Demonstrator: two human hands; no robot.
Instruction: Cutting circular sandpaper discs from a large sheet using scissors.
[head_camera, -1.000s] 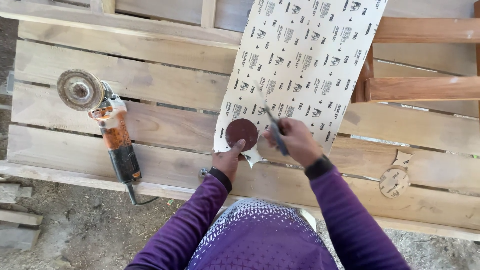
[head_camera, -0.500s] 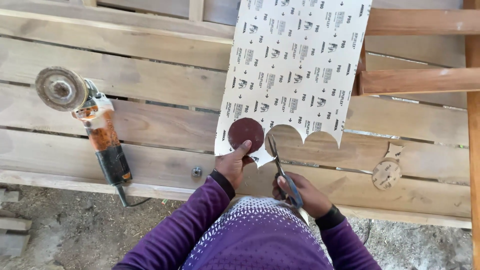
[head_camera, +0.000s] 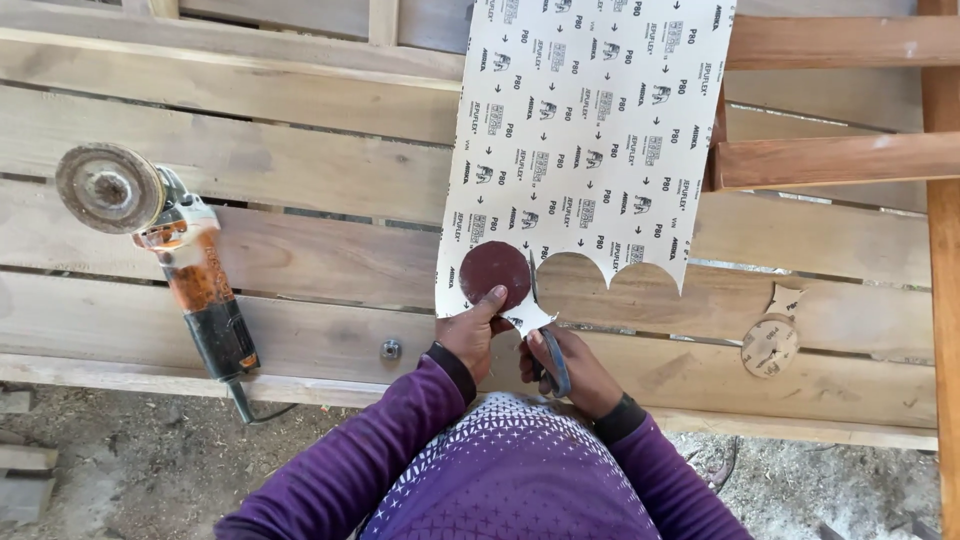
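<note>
Two hands cut a sandpaper sheet on a wooden pallet, seen from the head camera.

The left hand (head_camera: 470, 335) presses a dark red round disc (head_camera: 495, 276) flat on the lower left corner of the white sandpaper sheet (head_camera: 590, 140), with the thumb on the edge of the disc; it pinches disc and sheet together. The right hand (head_camera: 572, 368) is clenched around the handles of the scissors (head_camera: 545, 345), and the blades point up along the right side of the disc. The lower edge of the sheet has rounded cut-outs. On the left an orange and black angle grinder (head_camera: 180, 270) lies on the planks (head_camera: 300, 260), well apart. One cut paper disc (head_camera: 769, 346) lies to the right.
</note>
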